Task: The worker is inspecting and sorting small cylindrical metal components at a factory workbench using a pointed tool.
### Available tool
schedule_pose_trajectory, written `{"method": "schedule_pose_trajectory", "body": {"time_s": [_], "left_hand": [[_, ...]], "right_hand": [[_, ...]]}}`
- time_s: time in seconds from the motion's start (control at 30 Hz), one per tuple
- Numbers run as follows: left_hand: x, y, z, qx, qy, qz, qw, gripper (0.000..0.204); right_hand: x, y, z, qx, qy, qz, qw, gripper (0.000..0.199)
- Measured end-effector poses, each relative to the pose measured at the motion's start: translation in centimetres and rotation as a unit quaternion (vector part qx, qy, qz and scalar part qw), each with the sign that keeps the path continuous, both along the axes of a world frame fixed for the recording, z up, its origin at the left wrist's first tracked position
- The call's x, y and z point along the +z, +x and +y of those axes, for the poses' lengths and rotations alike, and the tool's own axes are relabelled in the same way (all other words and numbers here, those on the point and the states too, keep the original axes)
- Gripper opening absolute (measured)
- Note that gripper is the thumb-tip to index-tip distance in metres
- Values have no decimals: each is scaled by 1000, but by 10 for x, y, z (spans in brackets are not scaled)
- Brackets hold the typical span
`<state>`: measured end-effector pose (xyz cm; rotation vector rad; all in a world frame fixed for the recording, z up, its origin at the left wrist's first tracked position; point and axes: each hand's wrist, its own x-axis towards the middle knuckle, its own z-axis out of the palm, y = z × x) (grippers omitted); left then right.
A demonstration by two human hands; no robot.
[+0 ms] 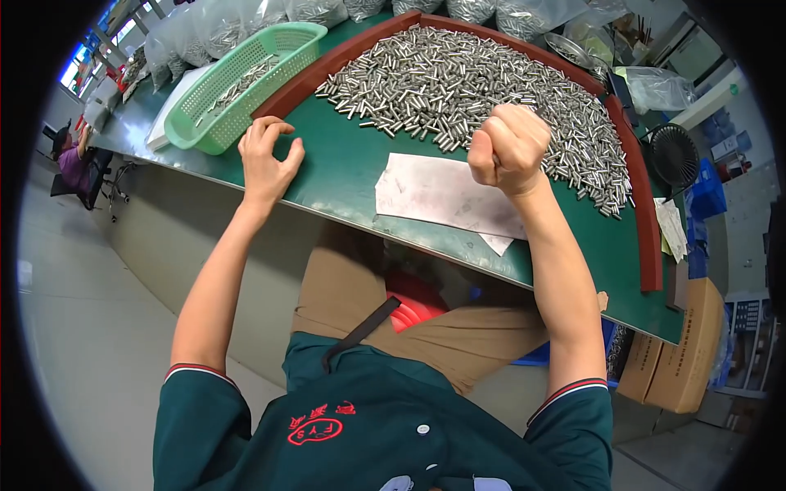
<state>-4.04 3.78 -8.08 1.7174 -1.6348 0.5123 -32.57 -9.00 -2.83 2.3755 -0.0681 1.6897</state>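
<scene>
- Head view looks down on a green table (344, 176) with a big pile of small metal pins (483, 82) on it.
- Each pin is a short shiny stick. The pins lie flat and point every which way, so the pile has no one direction.
- The pile spreads from the far middle of the table round to the right, inside a curved brown rail (647, 213).
- The right hand (509, 149) is shut in a tight fist, held up over the near edge of the pile. I cannot tell if any pins are inside it.
- The left hand (268, 157) rests on the table with bent fingers spread apart. It holds nothing. The pile is well to its right and farther away.
- A white paper sheet (446, 196) lies flat near the table's front edge, just below the right fist.
- A light green basket (246, 82) sits far left, outside the rail, with some pins in it.
- Between the two hands the green top is bare, so there is room there.
- A black fan (673, 154) stands at the right, past the rail.
</scene>
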Motion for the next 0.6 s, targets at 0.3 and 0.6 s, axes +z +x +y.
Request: {"method": "schedule_pose_trajectory", "body": {"time_s": [0.3, 0.6], "left_hand": [[-1, 1, 1, 21, -84, -10, 996, 12], [-2, -1, -2, 6, -118, 4, 993, 7]], "right_hand": [[4, -16, -4, -13, 16, -22, 1000, 17], [6, -23, -4, -10, 9, -38, 999, 18]]}}
